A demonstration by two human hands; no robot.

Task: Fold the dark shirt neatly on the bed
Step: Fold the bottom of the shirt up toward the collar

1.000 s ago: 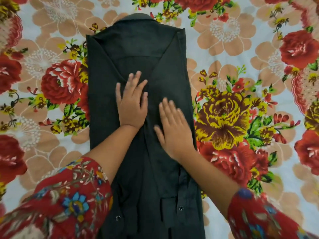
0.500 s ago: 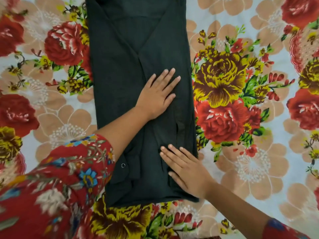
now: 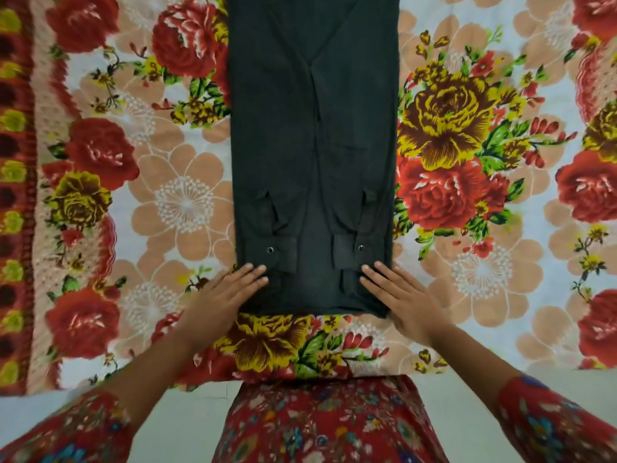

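Floral printed bedsheet (image 3: 173, 202), flat. Dark shirt (image 3: 314, 155) lies on it as a long matte rectangle, sleeves folded inward, cuffs with metal snaps (image 3: 270, 250) near the hem. Left hand (image 3: 222, 295) and right hand (image 3: 405, 297) lie open, fingers flat on the hem corners.
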